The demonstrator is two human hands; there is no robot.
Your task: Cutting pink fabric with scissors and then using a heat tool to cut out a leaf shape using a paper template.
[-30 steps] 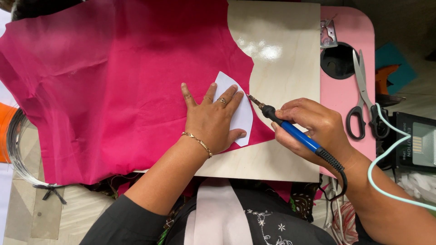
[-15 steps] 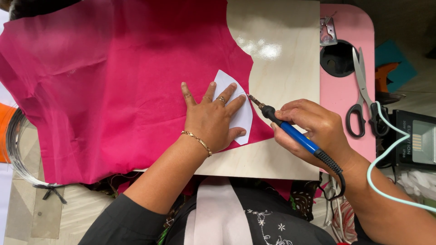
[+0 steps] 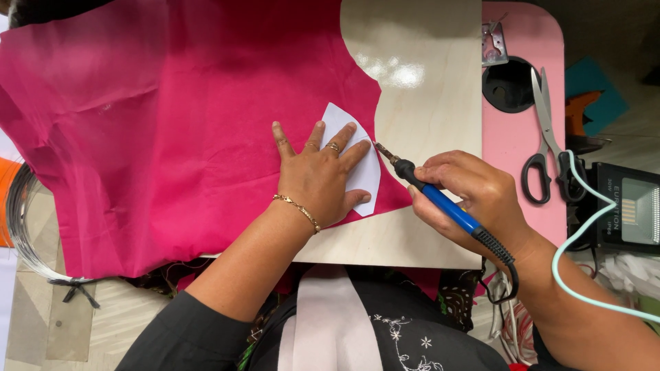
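Small home sewing or craft workspace, not a factory. Pink fabric (image 3: 172, 124) spread over a pale wooden board (image 3: 426, 69) on a pink table (image 3: 526, 41). Paper pattern piece (image 3: 361, 168) on the cloth, blue-handled hot cutting tool (image 3: 440, 199) with cord at its edge. Black-handled scissors (image 3: 546, 144) on the right of the table, a black electrical box (image 3: 629, 216) further right. Coil of wire (image 3: 20, 227) at far left, loose cables near right.
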